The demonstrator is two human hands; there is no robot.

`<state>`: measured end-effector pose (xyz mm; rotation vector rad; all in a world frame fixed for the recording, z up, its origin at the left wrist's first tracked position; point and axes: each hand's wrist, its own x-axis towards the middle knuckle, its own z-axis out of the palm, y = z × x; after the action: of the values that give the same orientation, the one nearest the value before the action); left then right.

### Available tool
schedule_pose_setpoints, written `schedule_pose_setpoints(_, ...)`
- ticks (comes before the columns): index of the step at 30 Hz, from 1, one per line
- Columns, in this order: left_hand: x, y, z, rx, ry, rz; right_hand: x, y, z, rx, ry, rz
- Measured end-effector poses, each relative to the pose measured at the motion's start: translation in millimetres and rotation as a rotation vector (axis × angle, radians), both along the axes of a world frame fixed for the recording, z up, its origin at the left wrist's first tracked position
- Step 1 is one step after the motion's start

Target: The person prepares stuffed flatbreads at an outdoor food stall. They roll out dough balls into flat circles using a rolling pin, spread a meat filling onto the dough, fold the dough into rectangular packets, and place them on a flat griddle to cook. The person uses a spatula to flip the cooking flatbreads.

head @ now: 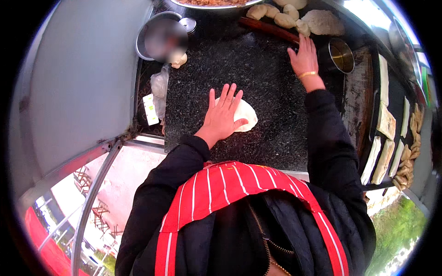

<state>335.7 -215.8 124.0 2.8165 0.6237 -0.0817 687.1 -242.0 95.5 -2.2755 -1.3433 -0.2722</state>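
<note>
My left hand (222, 117) lies palm down with spread fingers on a flattened round of white dough (248, 115), covering its left part. The round rests on a black speckled stone worktop (207, 74). My right hand (305, 58) is stretched forward, its thumb apart from its fingers. Its fingertips are at the near right end of a reddish-brown wooden rolling pin (269, 28), close to a small dough ball (303, 27). Whether they touch either one is hard to tell. More dough pieces (285, 20) sit behind the pin, with a larger flattened piece (323, 22) to their right.
A metal pot of yellowish liquid (341, 55) stands right of my right hand. Flatbreads (386, 120) lie on a dark griddle farther right. Back left are a metal bowl (141, 41), partly blurred, and a lidded tin (188, 25). A filling-heaped dish (214, 2) stands at the back.
</note>
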Motion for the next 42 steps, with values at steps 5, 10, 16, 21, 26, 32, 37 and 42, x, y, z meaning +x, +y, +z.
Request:
schedule_pose_setpoints(5, 19, -22, 1, -0.201, 0.033, -0.125, -6, 29, -13, -0.236, -0.047, 0.056)
schedule_pose_setpoints(10, 28, -16, -2, -0.233, -0.09, -0.191, -35, 13, -27, -0.247, 0.018, 0.062)
schedule_pose_setpoints(16, -8, -9, 0, -0.087, -0.026, 0.191, -119, -77, -3, -0.087, 0.478, 0.236)
schedule_pose_setpoints(21, -49, -7, 19, 0.037, -0.126, 0.176, -195, -140, 28, -0.176, 0.453, 0.404)
schedule_pose_setpoints(26, 1, 22, 12, 0.171, 0.033, 0.103, -214, -111, 16, -0.248, 0.254, 0.037)
schedule_pose_setpoints(32, -2, 21, 20, 0.152, 0.003, 0.096, -205, -96, 16, -0.302, 0.154, -0.037)
schedule_pose_setpoints(37, -25, 13, 14, 0.11, 0.048, -0.018, -228, -115, 9, -0.377, 0.155, -0.022)
schedule_pose_setpoints(42, 24, 52, 11, 0.252, -0.203, 0.03, -196, -71, 11, -0.211, 0.113, -0.166)
